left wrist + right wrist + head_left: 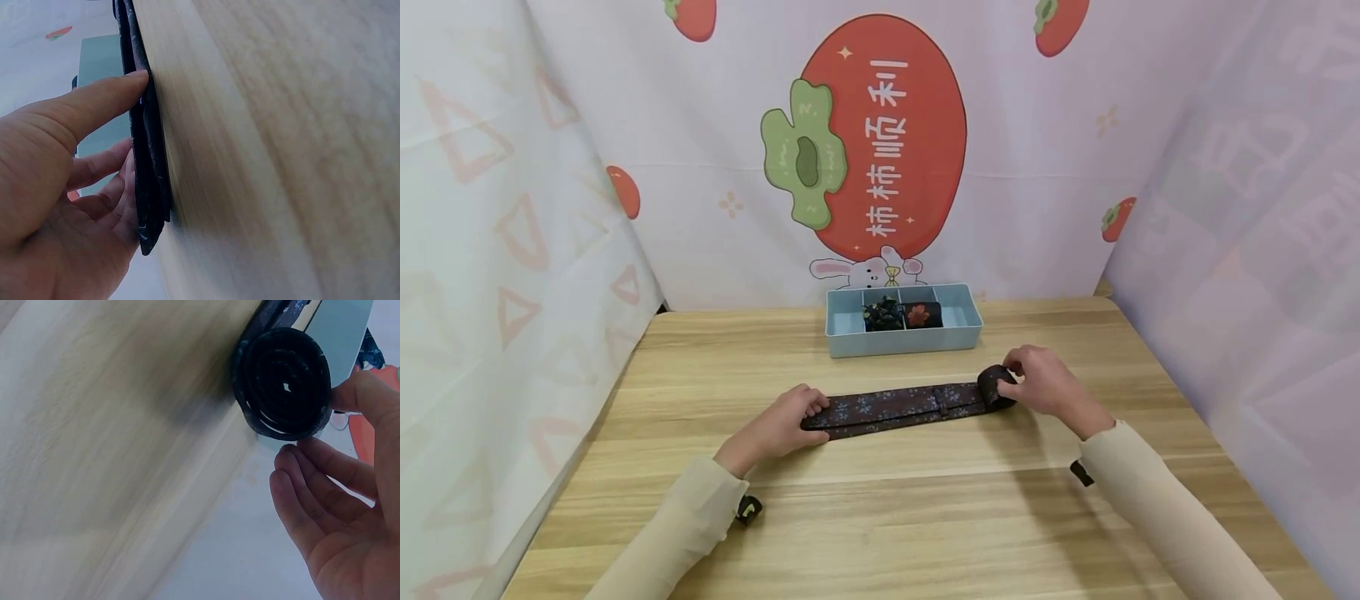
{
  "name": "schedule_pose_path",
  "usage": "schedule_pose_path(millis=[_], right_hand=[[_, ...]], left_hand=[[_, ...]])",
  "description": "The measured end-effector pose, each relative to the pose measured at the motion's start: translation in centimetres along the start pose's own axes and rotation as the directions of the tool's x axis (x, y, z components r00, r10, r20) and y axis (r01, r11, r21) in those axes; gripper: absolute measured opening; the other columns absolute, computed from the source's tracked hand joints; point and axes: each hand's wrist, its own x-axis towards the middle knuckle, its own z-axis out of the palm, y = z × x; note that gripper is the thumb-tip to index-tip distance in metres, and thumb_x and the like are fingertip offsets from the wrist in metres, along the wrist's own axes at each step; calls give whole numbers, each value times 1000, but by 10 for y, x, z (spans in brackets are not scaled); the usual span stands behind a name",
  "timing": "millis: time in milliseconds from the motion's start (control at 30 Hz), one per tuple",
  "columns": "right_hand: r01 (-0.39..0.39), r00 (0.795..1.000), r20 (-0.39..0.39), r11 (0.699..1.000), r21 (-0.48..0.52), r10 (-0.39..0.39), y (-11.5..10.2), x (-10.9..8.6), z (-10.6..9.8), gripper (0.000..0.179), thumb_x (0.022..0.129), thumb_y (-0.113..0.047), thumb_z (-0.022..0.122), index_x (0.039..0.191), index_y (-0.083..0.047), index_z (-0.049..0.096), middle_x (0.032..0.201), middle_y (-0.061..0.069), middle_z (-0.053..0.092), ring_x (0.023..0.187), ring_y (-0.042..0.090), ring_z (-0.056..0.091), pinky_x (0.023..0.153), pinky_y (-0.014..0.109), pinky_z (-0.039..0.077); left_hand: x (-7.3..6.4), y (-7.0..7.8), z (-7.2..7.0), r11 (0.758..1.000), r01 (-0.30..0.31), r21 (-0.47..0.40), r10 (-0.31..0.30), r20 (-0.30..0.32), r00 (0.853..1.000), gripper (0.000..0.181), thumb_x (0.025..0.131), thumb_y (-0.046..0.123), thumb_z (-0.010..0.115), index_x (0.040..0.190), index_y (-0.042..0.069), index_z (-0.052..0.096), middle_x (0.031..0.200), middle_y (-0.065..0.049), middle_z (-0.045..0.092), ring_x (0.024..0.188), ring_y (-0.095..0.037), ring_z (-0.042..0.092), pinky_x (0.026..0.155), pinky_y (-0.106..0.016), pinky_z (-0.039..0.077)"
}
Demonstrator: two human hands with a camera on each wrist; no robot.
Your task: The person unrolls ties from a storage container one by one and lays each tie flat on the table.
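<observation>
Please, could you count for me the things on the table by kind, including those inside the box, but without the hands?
Partly rolled necktie: 1
Light-blue divided box: 1
Dark patterned fabric bundles inside it: 2
Total: 4

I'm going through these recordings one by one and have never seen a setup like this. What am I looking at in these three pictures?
There is no machine here: a person's bare left hand and right hand do the work. The largest picture looks forward and down from the person's head; the other two look from each wrist at that hand's work.

On the wooden table lies a dark, patterned tie, partly rolled up. The left hand holds its flat end, while the right hand pinches the rolled end. Behind it stands a blue tray, whose two middle compartments hold a dark bundle and a roll with a red flower.
</observation>
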Motion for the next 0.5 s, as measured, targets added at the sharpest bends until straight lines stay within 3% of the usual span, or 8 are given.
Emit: schedule_pose_path(millis=[233,500], right_hand=[[-45,999,5,999,-7,45,25,-6,2,28,85,-14,70,102,8,74,85,11,66,77,22,56,72,39,50],[-55,998,-21,998,35,56,34,-9,1,27,91,-13,71,107,8,75,98,20,73,87,30,68,81,50,59]], left_hand=[[-1,2,-1,1000,-4,4,4,-2,1000,47,90,17,85,128,-3,65,118,-10,63,105,-19,60,99,-44,55],[-2,2,-2,1000,-8,12,8,3,1000,47,90,17,85,128,-3,65,117,-10,63,105,-19,61,98,-44,55]])
